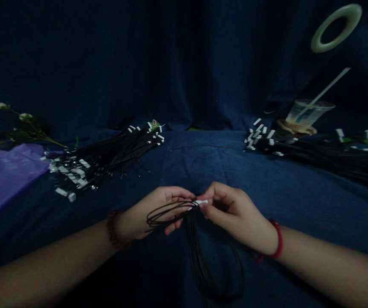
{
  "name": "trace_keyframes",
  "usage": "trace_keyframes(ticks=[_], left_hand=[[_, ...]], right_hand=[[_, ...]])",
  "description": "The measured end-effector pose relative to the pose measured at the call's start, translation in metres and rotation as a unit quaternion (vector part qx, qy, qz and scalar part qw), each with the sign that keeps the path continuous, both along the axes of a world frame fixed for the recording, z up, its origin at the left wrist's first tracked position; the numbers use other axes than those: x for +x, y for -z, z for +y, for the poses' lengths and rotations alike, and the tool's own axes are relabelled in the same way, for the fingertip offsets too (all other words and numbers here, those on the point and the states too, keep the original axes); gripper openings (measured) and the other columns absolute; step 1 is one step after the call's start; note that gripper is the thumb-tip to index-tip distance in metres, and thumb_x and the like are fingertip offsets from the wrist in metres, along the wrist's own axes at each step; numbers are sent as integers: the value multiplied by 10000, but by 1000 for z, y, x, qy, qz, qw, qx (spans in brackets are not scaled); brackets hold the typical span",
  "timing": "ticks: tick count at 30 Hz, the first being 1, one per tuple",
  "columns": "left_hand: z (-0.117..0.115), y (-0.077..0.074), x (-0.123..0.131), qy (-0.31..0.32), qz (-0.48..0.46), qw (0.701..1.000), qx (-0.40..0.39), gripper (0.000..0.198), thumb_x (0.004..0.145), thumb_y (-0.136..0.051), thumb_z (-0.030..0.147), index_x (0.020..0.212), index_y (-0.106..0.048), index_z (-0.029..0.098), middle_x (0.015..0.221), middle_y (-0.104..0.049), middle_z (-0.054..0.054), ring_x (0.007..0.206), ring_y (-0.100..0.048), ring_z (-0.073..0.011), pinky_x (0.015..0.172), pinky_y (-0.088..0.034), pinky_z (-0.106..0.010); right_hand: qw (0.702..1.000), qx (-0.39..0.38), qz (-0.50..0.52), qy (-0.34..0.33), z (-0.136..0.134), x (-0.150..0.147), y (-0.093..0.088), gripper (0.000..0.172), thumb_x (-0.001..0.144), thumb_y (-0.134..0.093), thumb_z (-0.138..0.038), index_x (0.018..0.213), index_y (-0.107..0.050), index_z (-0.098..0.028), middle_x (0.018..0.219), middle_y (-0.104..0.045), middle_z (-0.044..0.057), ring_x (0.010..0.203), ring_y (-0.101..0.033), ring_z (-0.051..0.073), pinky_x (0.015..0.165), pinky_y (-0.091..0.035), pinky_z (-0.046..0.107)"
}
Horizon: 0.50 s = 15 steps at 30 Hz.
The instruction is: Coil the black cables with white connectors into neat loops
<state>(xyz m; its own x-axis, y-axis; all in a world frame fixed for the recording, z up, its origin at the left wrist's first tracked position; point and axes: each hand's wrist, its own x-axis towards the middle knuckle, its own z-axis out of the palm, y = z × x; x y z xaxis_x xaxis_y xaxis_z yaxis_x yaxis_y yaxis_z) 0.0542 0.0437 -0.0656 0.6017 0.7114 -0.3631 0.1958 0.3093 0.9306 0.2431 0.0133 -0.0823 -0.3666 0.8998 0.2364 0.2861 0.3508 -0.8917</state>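
Observation:
My left hand (152,211) and my right hand (232,209) meet at the middle of a dark blue cloth (203,162). Both are closed on a bundle of thin black cords (200,252) that hangs down toward me in a loop. The left hand's fingers hold several looped cord ends. The right hand pinches a small white tag (201,201) at the top of the bundle, between thumb and fingers. A beaded bracelet is on my left wrist and a red string on my right wrist.
A pile of black cords with white tags (103,160) lies at the left, another pile (315,149) at the right. A purple bag (4,179) and flower stems (26,128) are far left. A plastic cup with a straw (309,113) and a tape roll (336,28) are at the upper right.

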Motion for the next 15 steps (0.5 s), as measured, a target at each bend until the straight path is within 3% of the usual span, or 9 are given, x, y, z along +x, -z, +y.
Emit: trace_keyframes(ticks=[5,11,15], left_hand=[[-2,-2,1,-20,8,1000,5,233,808,-526,282,955,-541,102,562,-496,35,419,-444,-59,333,-345,-136],[-2,-1,2,-20,57,998,1,298,778,-562,353,952,-556,111,479,-491,49,360,-404,-55,324,-306,-140],[-5,-5,2,-10,45,999,11,292,767,-570,368,890,-585,103,492,-490,43,357,-385,-41,335,-276,-144]], right_hand=[[1000,8,-12,-4,-1,1,-1,148,838,-505,-277,811,-535,-134,668,-543,6,572,-453,84,508,-361,197],[998,35,-44,-16,-1,-2,-1,154,848,-492,-278,792,-533,-141,702,-577,18,615,-511,95,547,-410,205],[993,80,-89,-16,0,2,-19,136,843,-489,-258,896,-558,-154,793,-603,36,686,-553,121,604,-445,239]])
